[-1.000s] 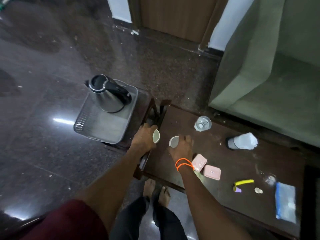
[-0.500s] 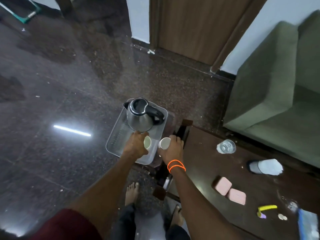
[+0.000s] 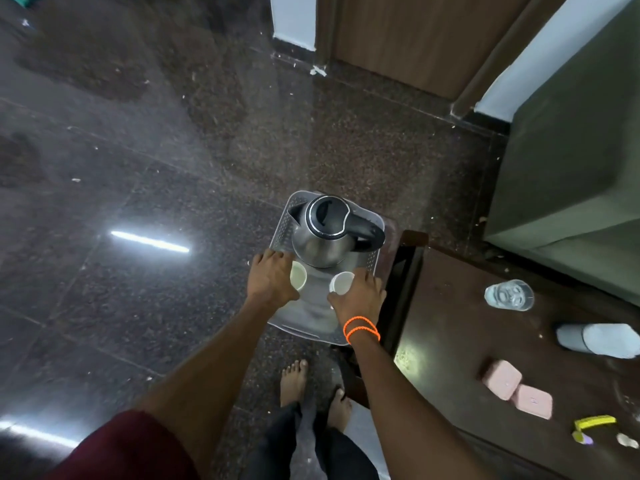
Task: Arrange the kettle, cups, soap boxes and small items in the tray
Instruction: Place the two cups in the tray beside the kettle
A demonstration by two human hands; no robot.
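A steel kettle [image 3: 329, 233] with a black lid and handle stands at the far end of a grey tray [image 3: 313, 318]. My left hand [image 3: 272, 275] grips a small white cup [image 3: 298, 276] over the tray's left side. My right hand [image 3: 360, 294], with orange bands at the wrist, grips a second white cup [image 3: 341, 283] over the tray's right side, just in front of the kettle. Whether the cups touch the tray floor is unclear. Two pink soap boxes [image 3: 504, 379] [image 3: 533, 401] lie on the dark wooden table [image 3: 446, 341] to the right.
On the table also lie a clear glass [image 3: 509, 294], a white bottle on its side [image 3: 599, 339], a yellow-handled small item [image 3: 594, 424] and a small white piece [image 3: 627, 439]. A green sofa [image 3: 571, 161] stands at the right. My bare feet [image 3: 311, 389] stand on the dark floor.
Both hands carried the cups from the table leftward and now hold them over the tray in front of the kettle. The view swung left.
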